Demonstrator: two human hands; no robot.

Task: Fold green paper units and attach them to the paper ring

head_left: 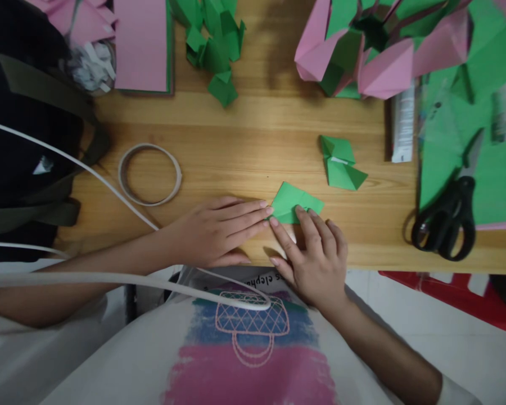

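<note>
A small folded piece of green paper [293, 199] lies flat near the table's front edge. My left hand [225, 229] rests beside it with fingers stretched out flat, the fingertips touching its left corner. From the right, my right hand [316, 253] presses its fingertips on the paper's lower edge, fingers spread. Just beyond, to the right, sits another folded green paper piece [341, 163] with a white strip across its middle. Neither hand has anything gripped in it.
Black-handled scissors [449, 208] lie on green sheets [501, 197] at right, near a white tube [403, 126]. A pink-and-green folded-paper ring [385, 67] stands behind. At left are a tape roll [177, 180], a dark bag [21, 157] and a white cable [93, 171]. Pink sheets [140, 45] lie farther back.
</note>
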